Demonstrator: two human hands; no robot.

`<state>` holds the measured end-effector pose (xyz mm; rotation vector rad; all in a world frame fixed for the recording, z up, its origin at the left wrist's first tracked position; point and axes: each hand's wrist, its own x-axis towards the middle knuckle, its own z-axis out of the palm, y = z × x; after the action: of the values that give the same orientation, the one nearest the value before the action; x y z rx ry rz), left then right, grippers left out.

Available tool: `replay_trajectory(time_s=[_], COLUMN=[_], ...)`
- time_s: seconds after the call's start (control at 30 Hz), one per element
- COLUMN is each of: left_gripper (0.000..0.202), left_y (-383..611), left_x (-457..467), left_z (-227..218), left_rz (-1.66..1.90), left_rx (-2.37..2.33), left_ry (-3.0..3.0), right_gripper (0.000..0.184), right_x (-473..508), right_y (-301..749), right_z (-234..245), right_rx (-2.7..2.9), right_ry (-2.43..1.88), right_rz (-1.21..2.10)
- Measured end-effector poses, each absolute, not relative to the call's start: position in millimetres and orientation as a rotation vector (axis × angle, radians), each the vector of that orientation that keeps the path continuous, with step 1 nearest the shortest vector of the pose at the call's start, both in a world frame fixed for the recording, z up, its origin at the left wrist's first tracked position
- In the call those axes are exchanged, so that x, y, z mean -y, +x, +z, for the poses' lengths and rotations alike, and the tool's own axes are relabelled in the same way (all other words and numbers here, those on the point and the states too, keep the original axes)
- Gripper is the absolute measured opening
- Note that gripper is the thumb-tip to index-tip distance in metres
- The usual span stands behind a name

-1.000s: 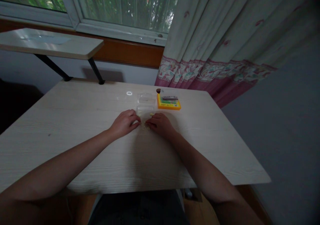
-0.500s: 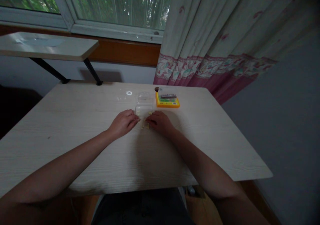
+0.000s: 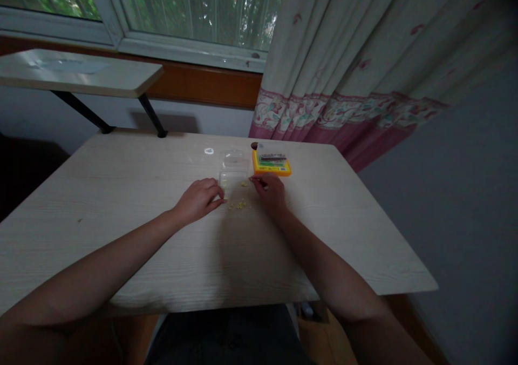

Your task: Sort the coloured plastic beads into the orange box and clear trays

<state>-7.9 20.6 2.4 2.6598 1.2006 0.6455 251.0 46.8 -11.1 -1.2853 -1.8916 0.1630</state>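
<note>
My left hand (image 3: pixel 199 198) rests on the pale wooden table (image 3: pixel 121 208), fingers curled and pinched at the left edge of a small heap of tiny yellow pieces (image 3: pixel 238 204). My right hand (image 3: pixel 269 190) sits just right of the heap, fingertips pinched together near a clear plastic box (image 3: pixel 232 177); what they hold is too small to make out. A few yellow pieces lie in or by the clear box. Behind it stands a yellow box (image 3: pixel 271 166) with dark items inside.
A clear lid (image 3: pixel 235 158) and a small shiny ring (image 3: pixel 209 150) lie toward the table's far side. A second pale table (image 3: pixel 76 73) stands at the back left under the window. A patterned curtain (image 3: pixel 356 73) hangs at the back right.
My right hand has lifted off the yellow heap and moved up and right toward the clear box, uncovering the pieces. My left hand has stayed in place.
</note>
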Motion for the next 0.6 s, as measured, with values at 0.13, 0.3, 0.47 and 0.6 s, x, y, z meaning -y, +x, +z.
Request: replay_trajectory(time_s=[0.13, 0.3, 0.47, 0.6], left_gripper=[0.020, 0.019, 0.018, 0.022], left_y=[-7.3, -8.3, -5.7, 1.0], left_x=[-20.5, -19.8, -20.2, -26.2], left_z=[2.5, 2.4, 5.2, 5.9], left_rz=[0.644, 0.666, 0.779, 0.986], left_rx=[-1.195, -1.188, -1.175, -1.305], left_ry=[2.680, 2.682, 2.631, 2.492], right_gripper=[0.021, 0.026, 0.024, 0.023], right_x=[-49.0, -50.3, -49.5, -47.8], right_y=[248.8, 250.3, 248.9, 242.0], right_z=[-11.6, -12.6, -13.4, -12.0], right_rx=[2.008, 2.003, 2.014, 2.019], right_ry=[-1.293, -1.278, -1.254, -1.241], right_rz=[0.211, 0.234, 0.271, 0.274])
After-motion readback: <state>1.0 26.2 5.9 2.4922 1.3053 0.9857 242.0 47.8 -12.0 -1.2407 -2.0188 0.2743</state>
